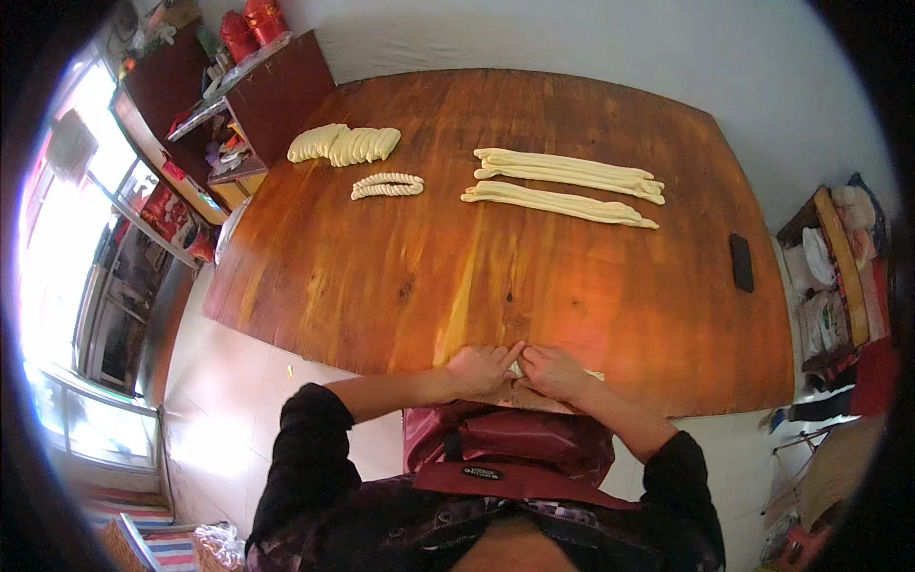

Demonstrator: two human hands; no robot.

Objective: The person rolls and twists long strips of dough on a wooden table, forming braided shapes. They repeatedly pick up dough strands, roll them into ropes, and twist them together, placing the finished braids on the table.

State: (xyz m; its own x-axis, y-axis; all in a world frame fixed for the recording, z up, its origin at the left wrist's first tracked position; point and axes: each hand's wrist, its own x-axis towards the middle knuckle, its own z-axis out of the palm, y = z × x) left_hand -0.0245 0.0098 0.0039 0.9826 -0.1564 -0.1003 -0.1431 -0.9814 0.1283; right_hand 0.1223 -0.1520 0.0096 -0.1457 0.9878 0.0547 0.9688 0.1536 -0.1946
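My left hand [480, 370] and my right hand [556, 372] meet at the front edge of the wooden table [400, 286], fingertips together. Between them, both grip a piece of pale dough [515, 369], mostly hidden under the fingers. A bit of it shows past my right wrist. Farther back on the right lie long dough strips in two bundles, a rear bundle [568, 174] and a front bundle [557, 205]. Twisted dough pieces [387, 185] rest left of them. Behind these, a row of shaped dough pieces [343, 145] sits side by side.
A black phone-like object [741, 262] lies near the table's right edge. A dark red cabinet [275, 100] stands at the back left, with red containers [265, 21] on top. Shelving with bags [822, 286] is beyond the right edge. A maroon apron [507, 443] hangs before me.
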